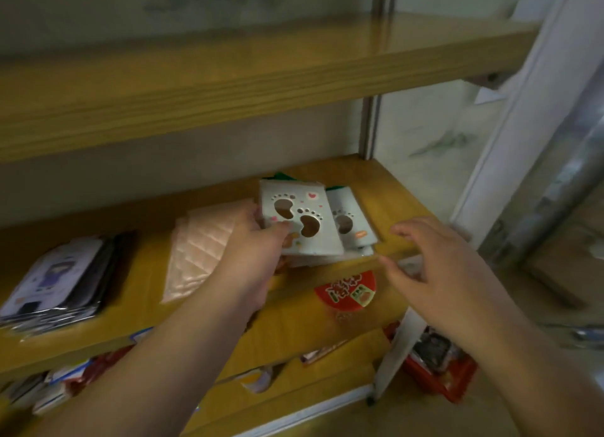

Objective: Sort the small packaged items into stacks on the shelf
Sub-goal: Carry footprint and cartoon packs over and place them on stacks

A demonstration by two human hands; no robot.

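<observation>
My left hand [253, 257] pinches a pale blue packet with footprint cut-outs [299, 221], thumb on its front, holding it tilted above the wooden shelf [385, 181]. Behind it lies a second footprint packet [351, 222], with more of the same under it and something green at the back. A stack of pink quilted packets [199, 247] lies left of my hand. Farther left sits a stack of white and dark packets with a cartoon figure [55, 276]. My right hand [438, 266] hovers at the shelf's front edge, fingers spread and loosely bent, holding nothing.
An upper wooden shelf [228, 77] overhangs the working shelf. Below, a red round lid [348, 291] and mixed packets [65, 381] lie on lower boards. A red basket [441, 368] stands at the lower right beside a white upright post [392, 358].
</observation>
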